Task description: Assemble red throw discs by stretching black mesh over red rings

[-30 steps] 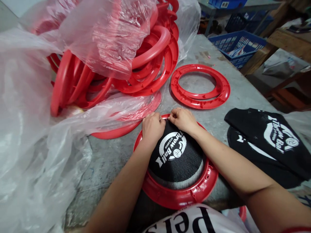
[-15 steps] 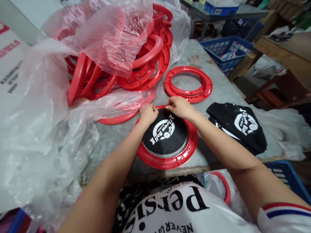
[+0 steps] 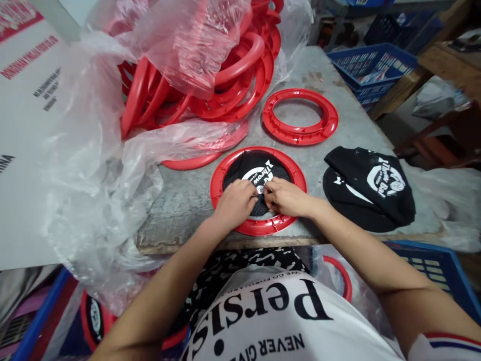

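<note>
A red plastic ring (image 3: 259, 229) lies on the grey table in front of me. Inside it sits a round black mesh fabric (image 3: 238, 166) with a white "Throw Ball" print, partly covered by my fingers. My left hand (image 3: 236, 201) is closed in a pinch on the mesh, left of the print's middle. Close beside it, my right hand (image 3: 288, 198) pinches the mesh too, its fingers bent. A grey gap shows between the mesh's near edge and the ring. To the right lies a stack of printed black mesh fabrics (image 3: 396, 200).
Another red ring (image 3: 328, 128) lies farther back. A heap of red rings (image 3: 240, 90) stands under a clear plastic bag (image 3: 90, 165) on the left. Blue crates (image 3: 376, 62) are beyond the table, and another blue crate (image 3: 443, 271) is below its front right edge.
Both hands have moved from the ring's far edge toward me, to the near half of the mesh. The far rim is now uncovered. The camera view has shifted.
</note>
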Demonstrator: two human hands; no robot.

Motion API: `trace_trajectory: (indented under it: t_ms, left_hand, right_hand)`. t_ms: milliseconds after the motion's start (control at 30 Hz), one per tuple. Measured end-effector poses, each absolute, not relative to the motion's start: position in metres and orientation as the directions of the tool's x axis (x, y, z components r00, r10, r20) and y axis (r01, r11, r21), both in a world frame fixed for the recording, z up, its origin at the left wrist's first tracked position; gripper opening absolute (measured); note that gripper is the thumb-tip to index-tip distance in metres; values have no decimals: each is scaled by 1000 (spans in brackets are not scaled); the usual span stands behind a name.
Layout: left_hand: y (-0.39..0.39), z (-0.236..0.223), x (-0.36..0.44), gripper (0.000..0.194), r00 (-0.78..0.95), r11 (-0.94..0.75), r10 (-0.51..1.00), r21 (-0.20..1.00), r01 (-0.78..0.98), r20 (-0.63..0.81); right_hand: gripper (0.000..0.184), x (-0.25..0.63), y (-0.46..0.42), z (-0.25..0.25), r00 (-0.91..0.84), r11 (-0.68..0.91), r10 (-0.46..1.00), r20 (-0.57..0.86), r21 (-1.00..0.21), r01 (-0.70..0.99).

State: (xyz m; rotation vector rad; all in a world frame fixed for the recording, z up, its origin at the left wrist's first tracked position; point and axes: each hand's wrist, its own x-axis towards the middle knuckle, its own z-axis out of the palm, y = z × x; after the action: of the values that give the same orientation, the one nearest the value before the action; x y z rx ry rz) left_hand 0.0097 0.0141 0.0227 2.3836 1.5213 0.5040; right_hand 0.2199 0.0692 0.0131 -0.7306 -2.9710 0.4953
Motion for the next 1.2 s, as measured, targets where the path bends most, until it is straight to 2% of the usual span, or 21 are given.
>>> trace_trajectory:
  t_ms: [133, 233, 367, 400, 533, 667, 767, 867, 1067, 1200]
  left_hand:
    - [-13, 4, 20, 10, 349, -402, 915, 519, 755, 201]
    - [-16, -1, 29, 20, 307, -392, 919, 520, 758, 245]
    - [-15, -2, 39, 3, 283, -369, 925, 427, 825, 253]
    - [-15, -2, 41, 7, 271, -365, 925, 420, 831, 267]
    - [-17, -5, 41, 13, 208, -350, 923, 483, 802, 324]
    - [-17, -6, 40, 12, 190, -357, 917, 508, 784, 352]
    - [-19, -5, 41, 14, 213, -381, 905, 483, 788, 368]
    - [-25, -8, 41, 18, 240, -413, 886, 439, 798, 398]
    - [-36, -17, 32, 19, 375, -570, 781, 325, 754, 499]
    - [-39, -18, 24, 17, 497, -687, 686, 247, 683, 532]
  right_hand:
    - [7, 225, 68, 12, -872, 796, 484, 66, -448, 408]
    - [10, 227, 64, 15, -844, 762, 518, 143, -526, 378]
    - [14, 230, 57, 18, -819, 744, 551, 157, -536, 398]
    - [16, 231, 55, 18, -808, 741, 566, 166, -532, 409]
    - [10, 237, 39, 15, -646, 706, 678, 350, -555, 440]
    - [22, 235, 24, 6, -570, 723, 683, 457, -536, 436]
    - [5, 231, 21, -4, -557, 734, 677, 482, -492, 467]
    - [16, 231, 22, -11, -556, 746, 663, 501, -501, 438]
    - [21, 242, 26, -14, -686, 798, 546, 481, -549, 250]
    - [25, 244, 29, -11, -745, 803, 494, 449, -563, 193]
